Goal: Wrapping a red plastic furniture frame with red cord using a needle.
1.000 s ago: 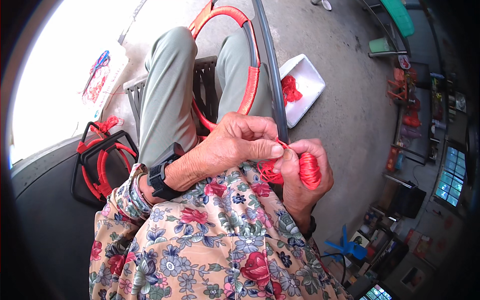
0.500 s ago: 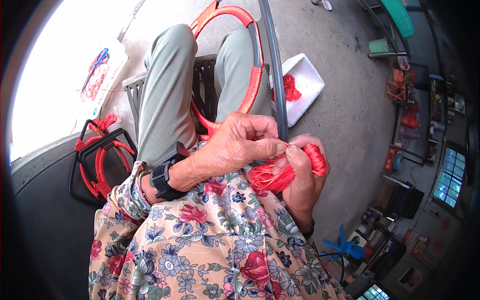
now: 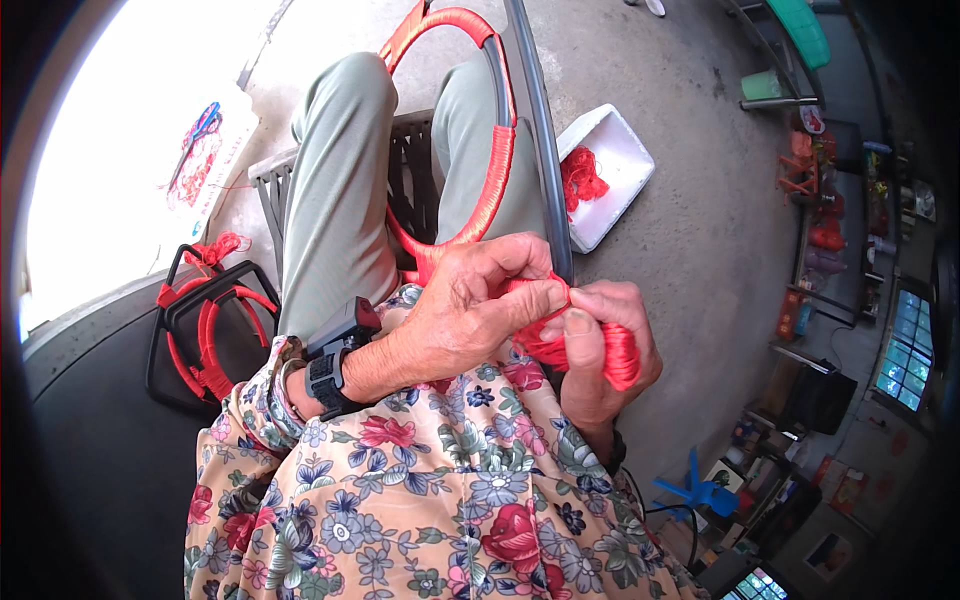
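My left hand (image 3: 468,318) and my right hand (image 3: 600,345) meet in my lap, both pinching a bundle of red cord (image 3: 590,345). The cord wraps around my right fingers, and my left thumb and fingers press it near a dark metal frame bar (image 3: 535,130). A large ring wrapped in red cord (image 3: 490,170) stands between my knees, joined to that bar. A black watch (image 3: 335,355) is on my left wrist. I sit on a dark slatted stool (image 3: 410,175).
A white foam tray (image 3: 625,165) with red cord scraps lies on the concrete floor to the right. A stack of black frames with red-wrapped rings (image 3: 205,325) stands at my left. Shelves, screens and a blue fan (image 3: 700,492) crowd the right side.
My right hand has turned and shifted slightly, drawing the red cord bundle tighter against my left fingers. The ring and bar stay between my knees.
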`<state>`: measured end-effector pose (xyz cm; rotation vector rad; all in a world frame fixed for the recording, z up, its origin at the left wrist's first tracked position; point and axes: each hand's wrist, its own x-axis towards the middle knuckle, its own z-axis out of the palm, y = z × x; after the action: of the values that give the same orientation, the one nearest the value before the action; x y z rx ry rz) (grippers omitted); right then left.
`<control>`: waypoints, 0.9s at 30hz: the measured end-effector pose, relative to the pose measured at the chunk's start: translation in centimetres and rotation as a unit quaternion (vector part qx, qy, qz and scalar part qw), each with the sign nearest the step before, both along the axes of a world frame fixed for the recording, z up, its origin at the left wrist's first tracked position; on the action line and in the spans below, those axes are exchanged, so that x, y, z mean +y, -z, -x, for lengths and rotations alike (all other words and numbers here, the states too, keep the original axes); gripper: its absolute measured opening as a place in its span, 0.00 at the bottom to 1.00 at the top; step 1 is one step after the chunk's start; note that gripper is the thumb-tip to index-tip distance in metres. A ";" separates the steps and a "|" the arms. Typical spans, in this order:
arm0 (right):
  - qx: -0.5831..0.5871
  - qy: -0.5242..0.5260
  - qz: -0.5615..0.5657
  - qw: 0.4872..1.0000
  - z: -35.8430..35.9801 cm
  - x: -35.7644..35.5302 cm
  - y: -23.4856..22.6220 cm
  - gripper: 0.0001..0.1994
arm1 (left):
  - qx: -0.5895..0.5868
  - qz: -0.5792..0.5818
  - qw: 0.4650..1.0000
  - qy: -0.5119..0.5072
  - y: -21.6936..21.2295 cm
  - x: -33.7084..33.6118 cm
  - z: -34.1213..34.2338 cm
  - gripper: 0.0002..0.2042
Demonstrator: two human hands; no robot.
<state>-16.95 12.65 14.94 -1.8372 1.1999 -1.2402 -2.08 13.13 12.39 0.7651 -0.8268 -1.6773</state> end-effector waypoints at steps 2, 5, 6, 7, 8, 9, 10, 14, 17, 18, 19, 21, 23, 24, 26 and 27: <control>-0.066 -0.010 -0.073 0.995 -0.1 0.1 -0.2 0.04 | -0.008 -0.005 1.000 0.002 -0.1 0.3 -0.3 0.08; -0.132 -0.016 -0.167 0.977 -0.2 -0.5 -0.3 0.03 | -0.002 -0.021 1.000 0.001 -0.7 0.3 -0.5 0.08; -0.134 -0.014 -0.167 0.977 -0.4 -0.4 -0.5 0.03 | 0.015 -0.030 0.999 -0.003 -0.8 0.3 -0.6 0.09; -0.155 -0.010 -0.205 0.966 -0.8 -0.4 -1.1 0.03 | 0.013 -0.031 0.999 -0.001 -0.6 0.4 -0.7 0.09; -0.174 -0.006 -0.242 0.954 -1.1 -0.4 -1.8 0.03 | -0.044 -0.005 0.999 -0.006 -0.3 0.4 -0.9 0.09; -0.175 -0.004 -0.242 0.954 -1.3 -0.2 -2.2 0.03 | -0.100 0.021 0.995 -0.010 -0.1 0.5 -1.0 0.09; -0.185 0.007 -0.273 0.944 -1.5 0.0 -2.5 0.03 | -0.100 0.022 0.995 -0.008 0.2 0.6 -1.0 0.09; -0.196 0.036 -0.370 0.907 -1.4 0.1 -3.6 0.03 | -0.109 0.019 0.994 -0.018 0.3 0.7 -0.9 0.08; -0.228 0.023 -0.389 0.892 -1.1 0.0 -3.7 0.04 | -0.103 0.031 0.994 -0.034 0.4 0.7 -0.6 0.07; -0.229 0.023 -0.389 0.892 -1.1 0.0 -3.9 0.04 | -0.096 0.030 0.994 -0.050 0.4 0.8 -0.5 0.07; -0.189 0.030 -0.394 0.899 -1.1 0.1 -4.1 0.04 | -0.096 0.031 0.994 -0.050 0.4 0.9 -0.5 0.07; -0.149 0.039 -0.398 0.905 -0.8 0.3 -4.1 0.04 | -0.080 0.027 0.995 -0.044 0.3 1.1 -0.6 0.05; -0.028 0.006 -0.275 0.961 -0.2 0.3 -3.4 0.05 | -0.101 0.037 0.993 -0.049 0.5 1.1 -0.6 0.05; -0.028 0.006 -0.276 0.961 -0.2 0.3 -3.4 0.05 | -0.123 0.047 0.990 -0.055 0.6 1.1 -0.6 0.05; 0.060 -0.008 -0.152 0.986 -0.2 0.1 -3.4 0.06 | -0.122 0.042 0.990 -0.061 0.7 1.1 -0.4 0.06; 0.061 -0.007 -0.153 0.986 -0.2 0.2 -3.4 0.06 | -0.122 0.038 0.990 -0.067 0.7 1.1 -0.2 0.06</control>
<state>-16.72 12.86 18.33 -1.7076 1.3578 -0.8872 -1.86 14.19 11.71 0.9648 -0.9807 -1.4427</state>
